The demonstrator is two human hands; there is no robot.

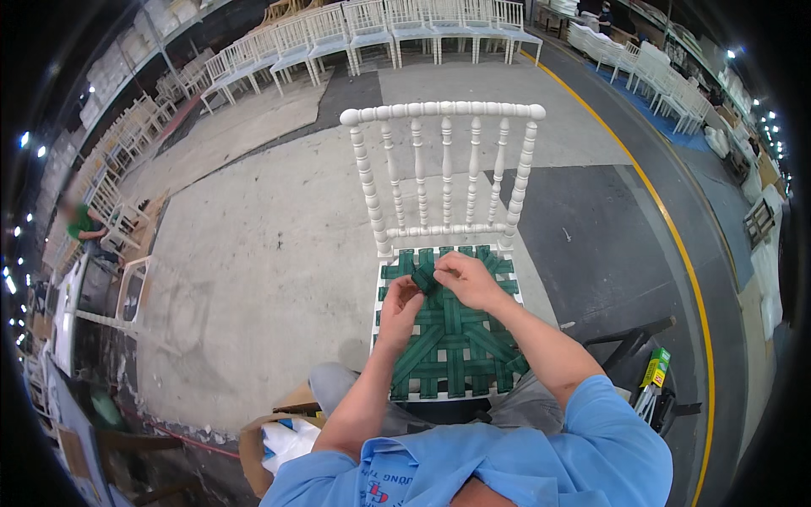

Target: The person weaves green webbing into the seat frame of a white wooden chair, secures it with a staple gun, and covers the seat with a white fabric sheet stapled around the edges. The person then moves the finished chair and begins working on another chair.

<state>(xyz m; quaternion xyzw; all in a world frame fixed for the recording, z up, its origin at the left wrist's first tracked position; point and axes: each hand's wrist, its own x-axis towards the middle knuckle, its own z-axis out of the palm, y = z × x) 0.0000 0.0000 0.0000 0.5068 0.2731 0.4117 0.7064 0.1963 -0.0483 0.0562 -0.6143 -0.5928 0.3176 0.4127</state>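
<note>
In front of me stands a white chair (446, 110) with turned spindles in its back. Green webbing straps (453, 338) cross its seat, some straight and some diagonal. My left hand (400, 311) is closed at the left of the seat's rear part, its fingertips pinching a raised green webbing strap (425, 280). From the other side, my right hand (470, 282) is bent over the same strap, thumb and fingers pinched together on it. Their fingers partly hide the strap between them.
White chairs (363, 34) line the far side, with more stacked at right. At far left, a person in green (82, 224) handles a chair. A cardboard box (252, 452) holding white plastic is by my left leg; a yellow-green box (655, 367) lies at right.
</note>
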